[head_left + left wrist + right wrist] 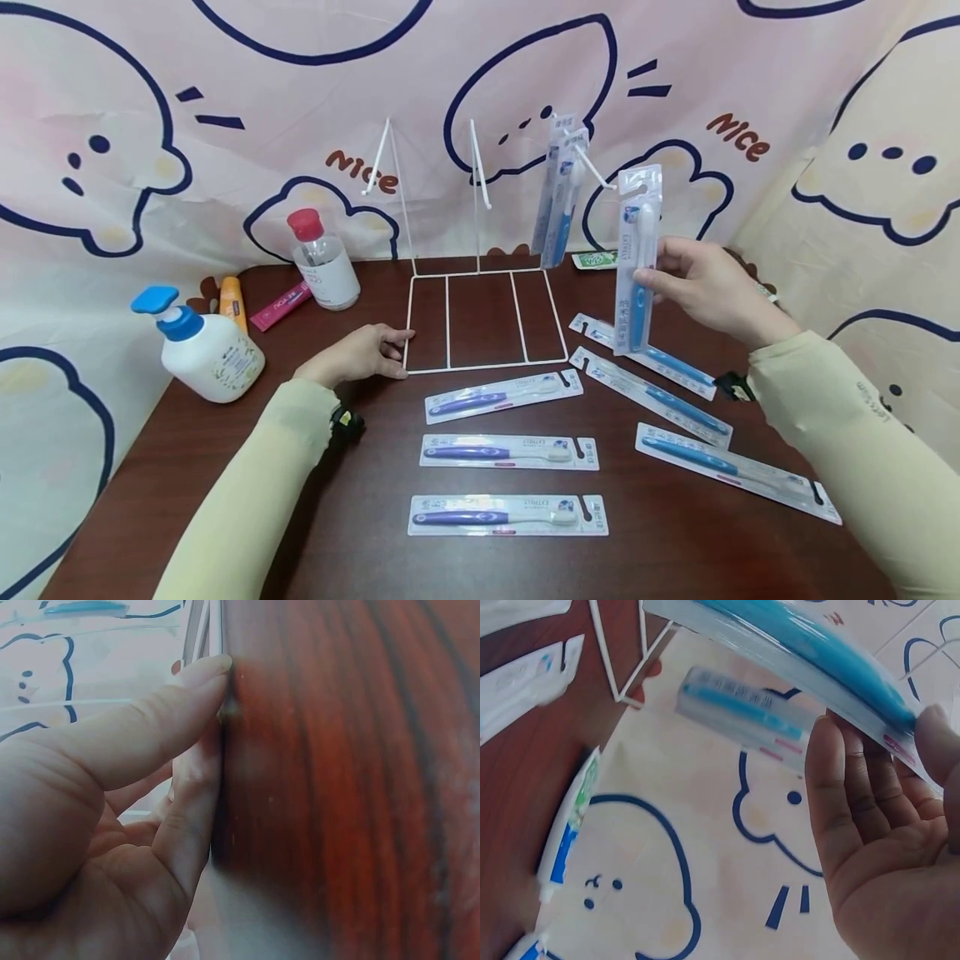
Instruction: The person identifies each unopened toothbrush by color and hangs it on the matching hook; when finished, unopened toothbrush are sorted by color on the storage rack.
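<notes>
My right hand (693,283) pinches a blue toothbrush in a clear blister pack (638,250) between thumb and fingers, holding it upright with its hang slot at the top. The slot is close beside the tip of the right hook of a white wire rack (480,367). On that hook hang blue toothbrush packs (560,200); the right wrist view shows one blurred (742,712) behind the held pack (802,645). My left hand (356,354) holds the rack's base at its front left corner, thumb (187,686) and fingers at the wire. The other two hooks are bare.
Three purple toothbrush packs (510,452) lie in front of the rack, three blue ones (738,472) at the right. A pump bottle (213,354), an orange tube (232,304), a pink pack (281,307) and a red-capped bottle (330,271) stand or lie left. A green-white tube (595,260) lies behind.
</notes>
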Tool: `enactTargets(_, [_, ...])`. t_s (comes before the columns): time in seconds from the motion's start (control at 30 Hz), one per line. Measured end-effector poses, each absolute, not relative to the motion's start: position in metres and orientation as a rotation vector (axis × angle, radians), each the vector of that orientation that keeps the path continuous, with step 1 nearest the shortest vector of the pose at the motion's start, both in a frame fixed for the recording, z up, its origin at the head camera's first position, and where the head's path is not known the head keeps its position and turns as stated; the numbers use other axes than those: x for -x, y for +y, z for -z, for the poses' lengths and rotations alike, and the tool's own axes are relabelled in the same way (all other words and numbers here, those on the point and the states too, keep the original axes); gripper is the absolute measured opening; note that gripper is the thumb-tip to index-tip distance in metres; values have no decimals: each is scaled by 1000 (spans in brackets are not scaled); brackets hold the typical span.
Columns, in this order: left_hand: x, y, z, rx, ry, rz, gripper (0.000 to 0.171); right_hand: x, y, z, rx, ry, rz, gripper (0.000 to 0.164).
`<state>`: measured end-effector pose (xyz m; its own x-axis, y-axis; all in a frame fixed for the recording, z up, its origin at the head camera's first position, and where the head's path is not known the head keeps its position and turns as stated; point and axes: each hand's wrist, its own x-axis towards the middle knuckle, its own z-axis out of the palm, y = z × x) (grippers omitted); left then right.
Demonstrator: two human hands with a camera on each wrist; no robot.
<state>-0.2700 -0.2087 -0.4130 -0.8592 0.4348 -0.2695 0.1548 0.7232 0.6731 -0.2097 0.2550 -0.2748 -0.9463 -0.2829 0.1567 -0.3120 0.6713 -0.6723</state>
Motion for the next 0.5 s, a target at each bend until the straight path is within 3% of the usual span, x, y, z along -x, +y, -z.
enactTargets(0.5, [271,-209,413,-436,2515,-932,73,212,236,271,-648,-2764,-1193,46])
